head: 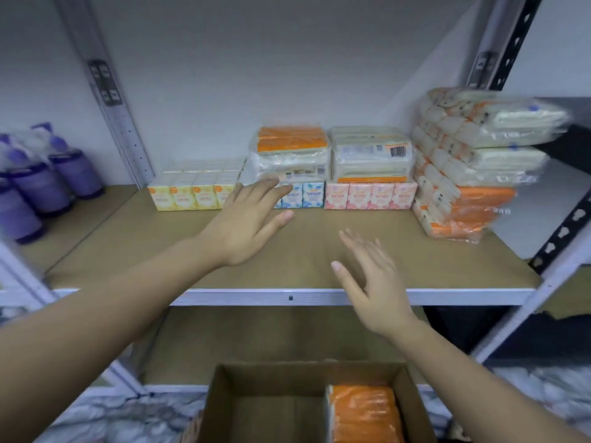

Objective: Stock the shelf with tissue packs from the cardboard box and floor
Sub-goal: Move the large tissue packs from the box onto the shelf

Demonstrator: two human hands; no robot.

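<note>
Both grips empty, fingers spread. My left hand point(246, 225) is over the shelf point(287, 297), fingertips near the blue packs point(303, 195) at the far row. My right hand point(372, 279) hovers at the shelf's near edge. Orange pack point(364, 414) sits in the box point(220, 407), right side, below.

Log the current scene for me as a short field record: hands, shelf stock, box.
left hand: empty, open, over the shelf near the blue packs
right hand: empty, open, above the shelf's front edge
back row: yellow packs, blue packs, pink packs
stacked on the row: two wrapped bundles
right end: tall orange stack
cardboard box: one orange pack at its right
</note>
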